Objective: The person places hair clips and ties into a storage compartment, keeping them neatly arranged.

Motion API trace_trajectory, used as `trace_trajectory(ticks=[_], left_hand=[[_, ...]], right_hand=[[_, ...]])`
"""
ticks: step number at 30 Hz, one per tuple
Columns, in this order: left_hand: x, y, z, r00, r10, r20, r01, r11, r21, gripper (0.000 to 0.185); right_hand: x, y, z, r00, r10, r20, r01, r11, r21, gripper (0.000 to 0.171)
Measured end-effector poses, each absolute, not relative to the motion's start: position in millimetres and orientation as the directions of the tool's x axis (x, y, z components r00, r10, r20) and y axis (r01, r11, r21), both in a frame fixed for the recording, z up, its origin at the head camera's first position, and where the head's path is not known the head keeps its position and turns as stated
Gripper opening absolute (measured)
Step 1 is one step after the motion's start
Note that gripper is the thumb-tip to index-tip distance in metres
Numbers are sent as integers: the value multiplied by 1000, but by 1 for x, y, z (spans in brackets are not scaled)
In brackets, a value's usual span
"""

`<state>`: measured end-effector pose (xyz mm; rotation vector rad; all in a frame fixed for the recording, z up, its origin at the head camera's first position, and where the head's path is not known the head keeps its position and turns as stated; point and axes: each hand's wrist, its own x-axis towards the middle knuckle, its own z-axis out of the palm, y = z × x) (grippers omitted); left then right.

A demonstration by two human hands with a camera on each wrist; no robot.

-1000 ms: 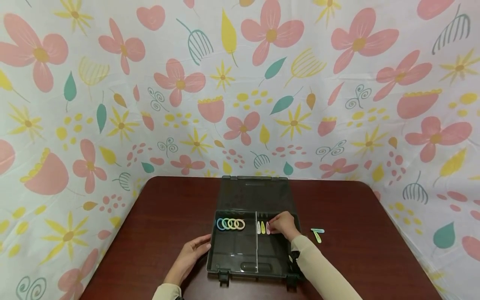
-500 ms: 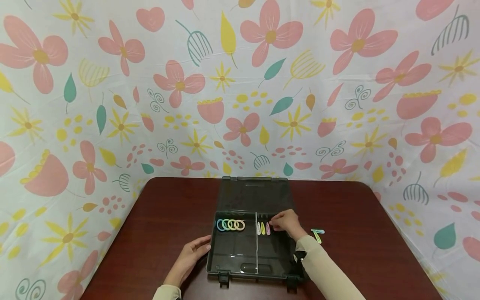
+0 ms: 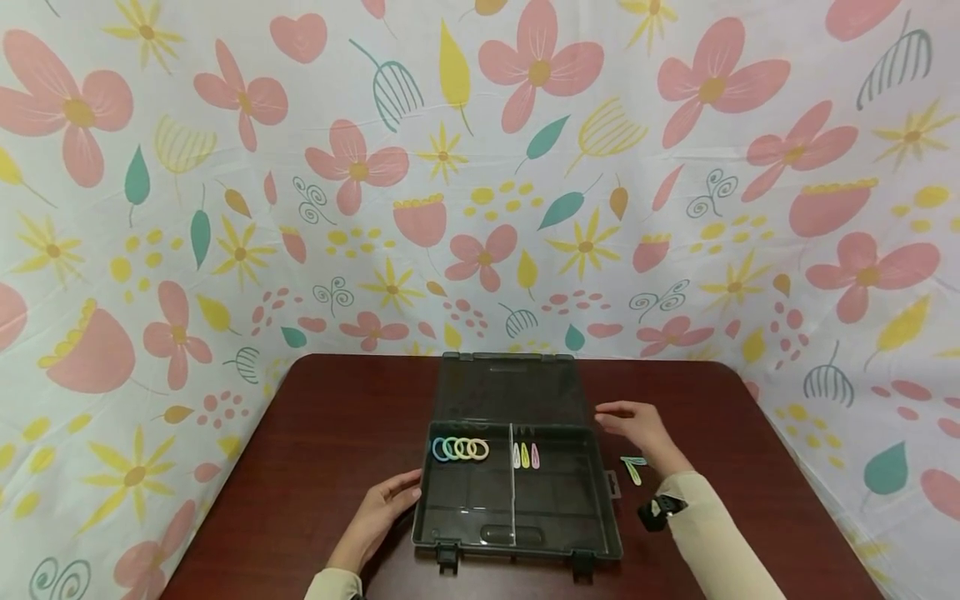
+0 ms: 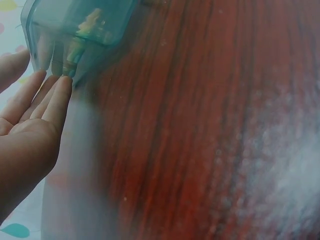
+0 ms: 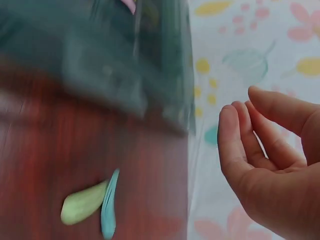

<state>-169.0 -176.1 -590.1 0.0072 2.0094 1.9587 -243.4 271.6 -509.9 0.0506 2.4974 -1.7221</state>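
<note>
Right hand (image 3: 637,427) grip loose, empty, above two clips (image 3: 633,468) — left hand (image 3: 382,507) flat against the case (image 3: 450,533).

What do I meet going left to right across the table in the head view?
Left hand → hair ties in the box → three hair clips → right hand, with two loose clips lying just below it.

Light: bright, even and soft in the head view, seemingly from above.
Shadows: faint, short ones under the open box (image 3: 516,492) and the left hand (image 3: 382,508).
Glare: a pale sheen on the table (image 4: 280,165) in the left wrist view.
Distortion: the head view bows outward at its edges.
Blur: the right wrist view smears the box and clips (image 5: 95,205); the right hand (image 5: 275,170) stays fairly sharp.
Focus: left wrist view hazy, softest low down.
</note>
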Motion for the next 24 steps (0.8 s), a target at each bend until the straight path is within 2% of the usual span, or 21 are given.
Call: trace_trajectory(ticks=[9,24], left_hand=[[-169,-177,-588,-948,226,-223,-218,50,975,56],[-166,-174,-588,-947,220,-233,-226,54,973,55]], right_hand=[[-222,310,-534,-988,29,-152,148,469,-871,44],[-209,328,-564,-992,60,-115,128,601,-789,30]])
